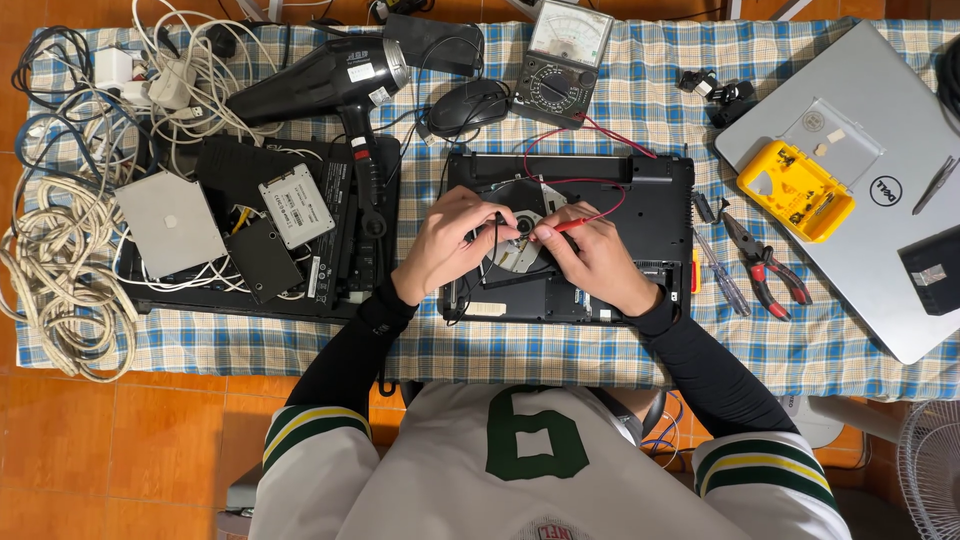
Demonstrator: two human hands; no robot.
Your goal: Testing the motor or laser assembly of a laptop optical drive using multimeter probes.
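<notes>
Opened black laptop [640,200] lies bottom-up at the centre of the desk [560,340], with both your hands over its middle. Your left hand [445,245] has its grip pinched narrow on a black probe [497,218]; your right hand [598,255] has its grip pinched on a red probe [578,224]. Both tips meet at the round silver part [520,240] inside. The probes' leads run to the meter [562,62] at 12 o'clock. A mouse [468,105] sits at 11 o'clock, a black hair dryer [320,80] at 10, pliers [765,265] at 3, and a silver laptop [880,190] beyond them.
</notes>
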